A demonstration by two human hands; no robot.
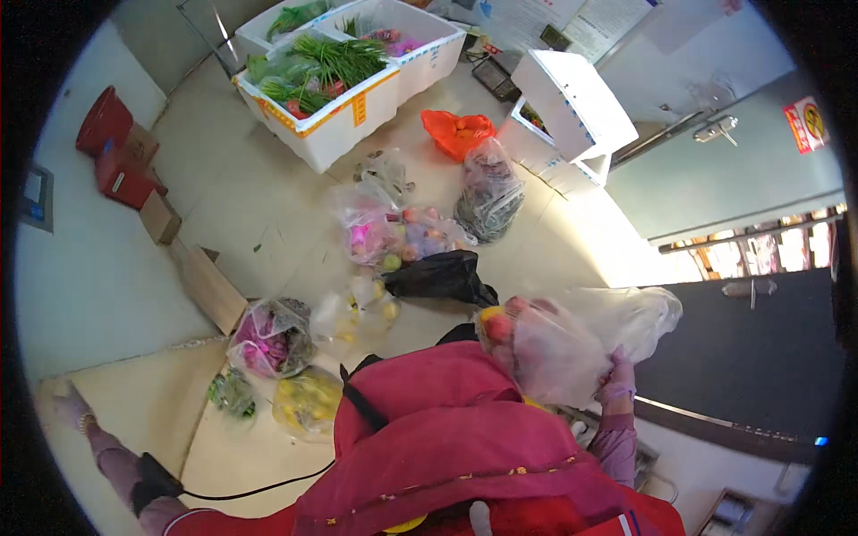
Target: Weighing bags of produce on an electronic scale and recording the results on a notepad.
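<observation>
Clear plastic bag of fruit, right of centre, gripped by right hand. Left hand at lower left edge, empty, spread on wall. Red garment blocks lower centre. Floor bags, black bag, foam boxes above.

Three open white foam boxes of vegetables stand together on the floor: one with green chives, one with mixed greens, one with purple produce. Two more white foam boxes are stacked to the right. About eight clear plastic bags of fruit and vegetables lie on the floor, for example one with pink items and one with yellow fruit. One orange bag, one black bag. One clear bag of fruit is held up. Two hands: left, right. Two red stools
</observation>
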